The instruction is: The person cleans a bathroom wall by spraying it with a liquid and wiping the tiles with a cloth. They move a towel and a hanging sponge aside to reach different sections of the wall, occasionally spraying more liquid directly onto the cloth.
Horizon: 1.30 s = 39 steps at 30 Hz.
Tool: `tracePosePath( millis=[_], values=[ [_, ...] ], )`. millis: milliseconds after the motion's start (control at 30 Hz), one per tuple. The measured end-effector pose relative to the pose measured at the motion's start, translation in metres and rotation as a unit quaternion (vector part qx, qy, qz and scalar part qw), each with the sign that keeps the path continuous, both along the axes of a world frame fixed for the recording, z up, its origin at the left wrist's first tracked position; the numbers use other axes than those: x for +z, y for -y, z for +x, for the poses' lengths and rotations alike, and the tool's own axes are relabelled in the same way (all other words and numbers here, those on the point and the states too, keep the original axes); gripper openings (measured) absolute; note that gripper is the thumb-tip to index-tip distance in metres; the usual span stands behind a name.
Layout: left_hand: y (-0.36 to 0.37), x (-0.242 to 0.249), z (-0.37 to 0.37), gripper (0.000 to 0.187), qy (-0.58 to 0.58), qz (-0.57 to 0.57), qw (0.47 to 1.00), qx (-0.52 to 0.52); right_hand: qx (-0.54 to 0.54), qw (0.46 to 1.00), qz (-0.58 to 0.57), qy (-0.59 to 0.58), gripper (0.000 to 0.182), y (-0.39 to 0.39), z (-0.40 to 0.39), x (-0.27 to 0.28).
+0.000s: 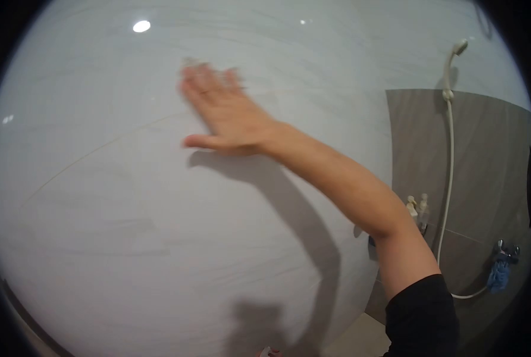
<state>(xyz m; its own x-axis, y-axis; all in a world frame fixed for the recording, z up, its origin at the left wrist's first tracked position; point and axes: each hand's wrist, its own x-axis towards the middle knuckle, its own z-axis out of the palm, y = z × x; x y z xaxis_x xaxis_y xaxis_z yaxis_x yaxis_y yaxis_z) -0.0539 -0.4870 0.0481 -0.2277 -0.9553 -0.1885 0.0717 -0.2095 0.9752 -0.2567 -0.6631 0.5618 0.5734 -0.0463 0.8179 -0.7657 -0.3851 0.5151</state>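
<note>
My right hand [232, 119] reaches up and lies against a white, faintly veined wall [128, 238]. Its back faces me, the fingers point up and to the left, and the thumb sticks out to the left. The fingertips are smeared by motion. Nothing that I can make out is under the palm, which is hidden. At the bottom edge a small pinkish and white shape [269, 352] just shows; it may be part of my left hand, but too little of it is visible to tell.
A hand shower [460, 47] with a long pale hose [450, 166] hangs on the grey-brown tiled wall [417, 137] at right. Pump bottles [412, 205] stand in the corner behind my elbow. Blue mesh [498, 276] hangs from a chrome tap [507, 250]. A thin line crosses the white wall.
</note>
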Motion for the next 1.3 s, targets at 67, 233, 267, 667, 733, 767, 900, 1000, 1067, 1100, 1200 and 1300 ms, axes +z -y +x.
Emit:
tracePosePath(
  millis=[67, 233, 267, 667, 733, 767, 900, 1000, 1067, 1100, 1200, 1300],
  values=[
    [0.003, 0.006, -0.019, 0.046, 0.005, 0.003, 1.000, -0.010, 0.012, 1.000, -0.004, -0.011, 0.094, 0.001, -0.012, 0.001],
    [0.005, 0.018, -0.072, 0.046, 0.004, 0.013, 1.000, -0.009, -0.013, 0.994, -0.031, 0.104, 0.089, 0.046, -0.129, 0.032],
    [0.003, 0.025, -0.082, 0.046, 0.005, 0.018, 1.000, -0.005, -0.020, 0.987, -0.031, 0.158, 0.087, 0.060, -0.172, 0.039],
    [0.036, -0.040, -0.216, 0.045, 0.098, -0.075, 0.984, 0.129, 0.015, 0.979, -0.034, 0.199, 0.097, 0.089, -0.321, 0.047],
    [0.044, -0.018, -0.246, 0.042, 0.084, -0.095, 0.987, 0.102, 0.051, 0.996, -0.041, 0.060, 0.087, 0.081, -0.296, 0.041],
    [0.048, -0.011, -0.258, 0.040, 0.084, -0.105, 0.987, 0.093, 0.055, 0.996, -0.042, 0.063, 0.087, 0.080, -0.305, 0.044],
    [0.057, -0.006, -0.276, 0.034, 0.083, -0.135, 0.985, 0.072, 0.089, 0.990, -0.021, 0.110, 0.076, 0.097, -0.365, 0.070],
    [0.057, -0.015, -0.276, 0.031, 0.076, -0.153, 0.983, 0.069, 0.051, 0.968, -0.020, 0.246, 0.076, 0.120, -0.460, 0.080],
    [0.057, -0.026, -0.273, 0.030, 0.064, -0.169, 0.981, 0.065, 0.026, 0.953, 0.000, 0.301, 0.077, 0.122, -0.510, 0.068],
    [0.056, -0.024, -0.275, 0.029, 0.062, -0.174, 0.981, 0.064, 0.025, 0.953, -0.002, 0.300, 0.077, 0.127, -0.524, 0.060],
    [0.041, 0.000, -0.284, 0.026, 0.023, -0.051, 0.993, 0.101, 0.013, 0.909, 0.005, 0.416, 0.086, 0.136, -0.539, 0.030],
    [0.024, 0.022, -0.304, 0.024, 0.183, -0.120, 0.969, 0.114, -0.009, 0.922, -0.020, 0.386, 0.089, 0.132, -0.497, -0.007]
  ],
)
